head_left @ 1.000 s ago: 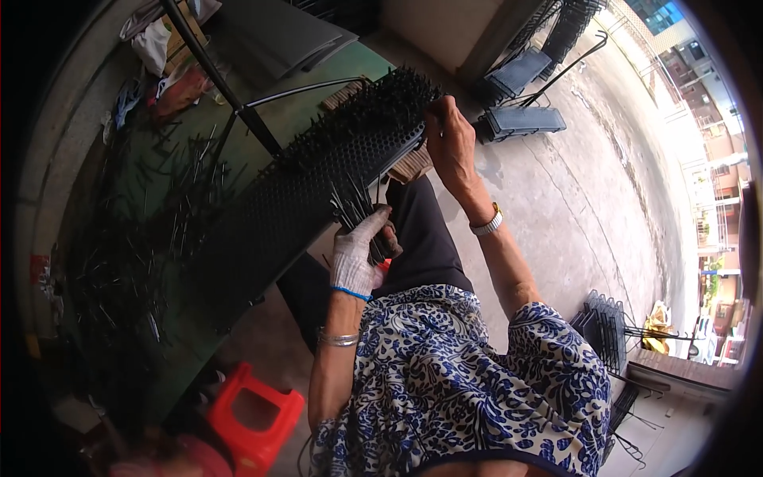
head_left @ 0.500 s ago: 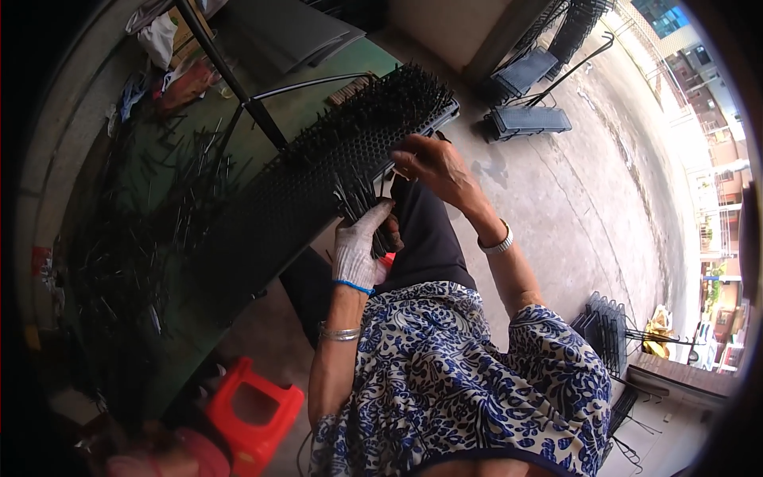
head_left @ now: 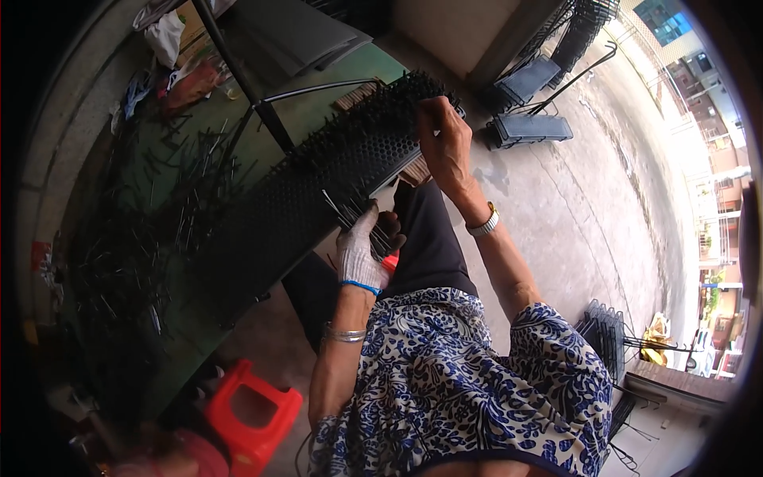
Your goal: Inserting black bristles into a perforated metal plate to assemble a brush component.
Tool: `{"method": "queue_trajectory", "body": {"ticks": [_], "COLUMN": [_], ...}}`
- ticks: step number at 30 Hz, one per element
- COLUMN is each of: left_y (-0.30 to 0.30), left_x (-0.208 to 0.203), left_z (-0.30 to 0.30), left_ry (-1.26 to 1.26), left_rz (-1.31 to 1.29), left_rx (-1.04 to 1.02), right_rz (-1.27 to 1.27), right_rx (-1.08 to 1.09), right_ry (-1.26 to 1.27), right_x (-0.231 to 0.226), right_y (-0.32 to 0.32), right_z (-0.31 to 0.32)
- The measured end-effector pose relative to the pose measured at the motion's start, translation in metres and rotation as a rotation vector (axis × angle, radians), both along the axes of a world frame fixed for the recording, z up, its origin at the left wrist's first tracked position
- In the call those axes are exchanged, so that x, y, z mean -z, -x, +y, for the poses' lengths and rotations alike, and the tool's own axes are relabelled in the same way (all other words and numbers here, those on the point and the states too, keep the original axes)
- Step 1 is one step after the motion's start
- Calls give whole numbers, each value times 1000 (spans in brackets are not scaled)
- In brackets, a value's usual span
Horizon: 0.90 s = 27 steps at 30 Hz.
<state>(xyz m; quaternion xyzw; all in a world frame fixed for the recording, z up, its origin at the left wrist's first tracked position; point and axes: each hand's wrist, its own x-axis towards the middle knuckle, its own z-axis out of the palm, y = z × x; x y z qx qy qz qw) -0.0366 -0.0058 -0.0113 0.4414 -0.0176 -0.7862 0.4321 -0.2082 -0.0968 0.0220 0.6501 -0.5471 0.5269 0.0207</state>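
My left hand (head_left: pixel 364 248), in a white knitted glove with dark fingertips, is closed round a bundle of thin black rods (head_left: pixel 343 213) just in front of a long black board (head_left: pixel 334 179) full of small holes. Many short black rods (head_left: pixel 373 111) stand upright in the board along its far side and at its right end. Bare and pinched, my right hand (head_left: pixel 447 143) is over the board's right end, by the standing rods. Whatever lies between its fingertips is hidden.
Loose black rods (head_left: pixel 183 183) are heaped on the green table (head_left: pixel 318 89), left of the board. A dark metal stand (head_left: pixel 262 111) rises behind it. At lower left are a red plastic stool (head_left: pixel 278 397) and part of another person (head_left: pixel 187 453). Black racks (head_left: pixel 528 127) stand on the floor at right.
My right hand has moved from near the left hand's bundle, away and to the right, to the board's right end. The left hand stays almost in place with its rods.
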Motion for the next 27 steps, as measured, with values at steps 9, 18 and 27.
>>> {"method": "queue_trajectory", "body": {"ticks": [9, 18, 27], "left_y": [-3, -2, -3], "left_x": [-22, -20, -25], "left_z": [2, 1, 5], "left_ry": [44, 57, 86], "left_rz": [-27, -29, -62], "left_rx": [90, 88, 88], "right_rz": [-13, 37, 239], "right_rx": [-62, -85, 69], "right_ry": [-11, -73, -136], "right_x": [-3, -6, 5], "right_y": [-6, -7, -11], "right_z": [-10, -7, -5]}}
